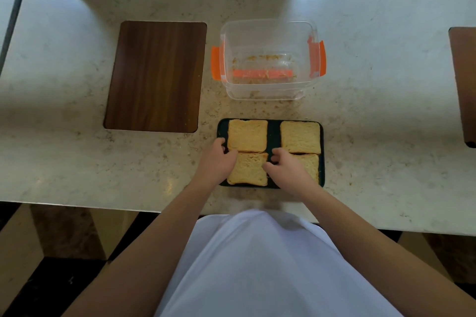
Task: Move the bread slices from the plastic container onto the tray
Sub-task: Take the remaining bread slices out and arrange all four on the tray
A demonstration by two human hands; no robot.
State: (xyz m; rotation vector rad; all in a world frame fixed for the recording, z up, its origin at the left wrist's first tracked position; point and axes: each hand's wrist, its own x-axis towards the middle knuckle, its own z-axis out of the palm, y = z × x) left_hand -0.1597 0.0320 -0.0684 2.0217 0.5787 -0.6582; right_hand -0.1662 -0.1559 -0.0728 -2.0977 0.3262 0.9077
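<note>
A: Seen from above, at centre?
B: Dark green tray (273, 134) on pale stone worktop (373, 100), near its front edge. Four bread slices laid on it in two rows: far-left slice (247, 135) at 10 o'clock on the tray, far-right slice (300, 137) at 2 o'clock, near-left slice (248, 169) at 7 o'clock, near-right slice (310, 166) at 4 o'clock, partly hidden.

A: And the hands?
B: Left hand (217, 159) at the tray's left rim, fingers curled, touching the left edge of the near-left slice. Right hand (286, 165) over the tray's middle, fingers bent at that slice's right edge, covering part of the near-right slice. Cannot tell whether either grip pinches the bread or merely rests beside it.

A: Beyond the tray?
B: At 12 o'clock, just apart, clear plastic container (268, 59) with orange clips, lid off, only crumbs inside. At 10 o'clock, dark wooden board (155, 76) lying flat. At 3 o'clock, edge of another brown board (465, 80), cut off by the frame. At 6 o'clock, white garment (260, 265) and bare forearms.
</note>
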